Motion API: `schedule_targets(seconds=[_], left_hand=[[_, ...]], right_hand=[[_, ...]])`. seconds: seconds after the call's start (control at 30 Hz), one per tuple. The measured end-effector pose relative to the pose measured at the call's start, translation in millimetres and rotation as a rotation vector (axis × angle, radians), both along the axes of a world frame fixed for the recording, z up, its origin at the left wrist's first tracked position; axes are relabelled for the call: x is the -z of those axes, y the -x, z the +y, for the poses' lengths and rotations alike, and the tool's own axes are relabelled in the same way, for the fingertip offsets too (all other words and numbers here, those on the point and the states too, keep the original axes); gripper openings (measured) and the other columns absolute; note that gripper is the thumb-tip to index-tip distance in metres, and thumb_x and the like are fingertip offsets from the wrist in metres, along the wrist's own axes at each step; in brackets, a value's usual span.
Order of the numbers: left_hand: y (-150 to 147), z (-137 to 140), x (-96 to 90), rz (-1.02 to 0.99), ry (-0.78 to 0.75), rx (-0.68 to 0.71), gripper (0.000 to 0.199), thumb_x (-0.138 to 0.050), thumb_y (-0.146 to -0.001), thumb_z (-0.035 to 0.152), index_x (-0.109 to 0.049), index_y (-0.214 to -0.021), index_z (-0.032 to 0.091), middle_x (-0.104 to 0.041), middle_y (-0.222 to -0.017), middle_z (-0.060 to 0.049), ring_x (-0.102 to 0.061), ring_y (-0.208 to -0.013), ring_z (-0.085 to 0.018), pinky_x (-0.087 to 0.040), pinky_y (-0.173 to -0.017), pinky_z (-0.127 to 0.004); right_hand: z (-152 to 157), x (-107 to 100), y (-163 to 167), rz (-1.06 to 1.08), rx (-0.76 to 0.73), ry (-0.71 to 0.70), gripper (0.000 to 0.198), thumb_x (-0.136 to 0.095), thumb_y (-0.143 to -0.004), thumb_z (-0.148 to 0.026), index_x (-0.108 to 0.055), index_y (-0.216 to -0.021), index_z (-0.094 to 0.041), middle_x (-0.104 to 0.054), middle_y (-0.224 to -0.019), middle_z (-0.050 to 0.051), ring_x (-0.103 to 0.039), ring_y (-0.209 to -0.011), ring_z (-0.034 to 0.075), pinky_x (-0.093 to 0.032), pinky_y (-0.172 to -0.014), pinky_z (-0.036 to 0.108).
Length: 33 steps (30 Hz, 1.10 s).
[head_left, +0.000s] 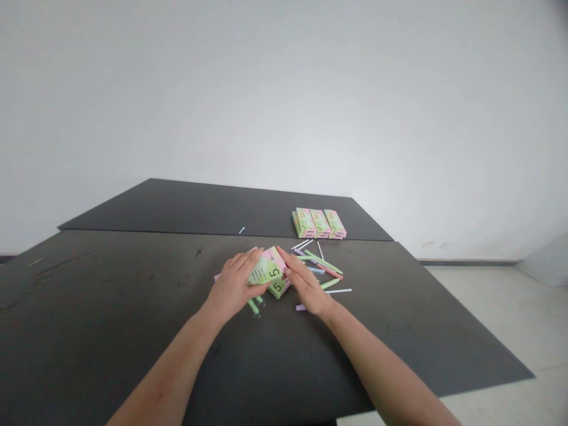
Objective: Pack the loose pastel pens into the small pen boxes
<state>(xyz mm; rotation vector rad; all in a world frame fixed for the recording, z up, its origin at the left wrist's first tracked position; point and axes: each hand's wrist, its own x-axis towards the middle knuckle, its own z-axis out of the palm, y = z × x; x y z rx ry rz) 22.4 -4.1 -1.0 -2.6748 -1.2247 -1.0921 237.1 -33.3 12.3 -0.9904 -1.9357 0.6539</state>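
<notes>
Between my hands is a small green and pink box (267,267) marked with a 5, tilted over a second such box (279,287). My left hand (234,278) wraps round the upper box's left side, thumb along its near edge. The fingers of my right hand (306,283) press against its right side. Beside my right hand lie loose coloured sticks that look like pens or markers (329,271), in green, red, purple and blue, with thin white sticks (338,291) among them. Green sticks (254,306) also show below my left hand.
Stacked boxes (320,223) of the same kind stand in a row on the far dark table panel. A small white stick (242,230) lies left of them. The dark table (110,331) has a seam across it, with a white wall behind.
</notes>
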Motion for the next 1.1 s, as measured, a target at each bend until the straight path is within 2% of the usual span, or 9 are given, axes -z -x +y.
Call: schedule_targets(seconds=[0.23,0.43,0.7,0.9,1.1], left_hand=[[-1,-1,-0.4,0.026,0.024,-0.042,0.063,-0.065,-0.081,0.038,-0.042,-0.137,0.019,-0.057,-0.133,-0.014,-0.055,-0.117,-0.030,-0.045,-0.095,-0.046],[-3,-1,2.7,0.046,0.025,-0.059,0.065,-0.066,-0.081,0.035,-0.040,-0.138,0.017,-0.056,-0.133,-0.015,-0.054,-0.117,-0.031,-0.045,-0.094,-0.046],[-1,-1,-0.9,0.085,0.013,-0.095,0.062,-0.066,-0.081,0.034,-0.041,-0.136,0.017,-0.058,-0.131,-0.014,-0.055,-0.113,-0.030,-0.045,-0.092,-0.044],[2,1,-2.4,0.088,-0.007,-0.114,0.063,-0.065,-0.083,0.037,-0.040,-0.137,0.018,-0.058,-0.131,-0.012,-0.053,-0.115,-0.029,-0.043,-0.093,-0.043],[0,0,0.7,0.094,-0.012,-0.112,0.065,-0.069,-0.079,0.031,-0.042,-0.136,0.017,-0.059,-0.130,-0.013,-0.054,-0.113,-0.029,-0.043,-0.092,-0.043]], right_hand=[[1,6,5,-0.115,0.046,-0.110,0.050,-0.028,-0.102,-0.034,-0.033,-0.150,-0.021,-0.054,-0.101,0.009,-0.053,-0.095,0.022,-0.047,-0.090,0.039],[-2,6,11,-0.171,0.069,-0.130,0.051,-0.028,-0.101,-0.027,-0.029,-0.151,-0.018,-0.049,-0.102,0.010,-0.051,-0.097,0.022,-0.046,-0.094,0.041],[-6,7,16,-0.242,0.105,-0.139,0.060,-0.033,-0.096,-0.019,-0.017,-0.154,-0.018,-0.045,-0.117,0.013,-0.046,-0.111,0.025,-0.041,-0.101,0.044],[-5,8,13,-0.235,0.088,-0.176,0.061,-0.035,-0.093,-0.015,-0.022,-0.153,-0.019,-0.048,-0.113,0.011,-0.049,-0.105,0.024,-0.044,-0.098,0.043],[-3,10,13,-0.332,0.132,-0.277,0.060,-0.038,-0.091,-0.015,-0.028,-0.151,-0.017,-0.052,-0.108,0.012,-0.052,-0.101,0.026,-0.048,-0.092,0.044]])
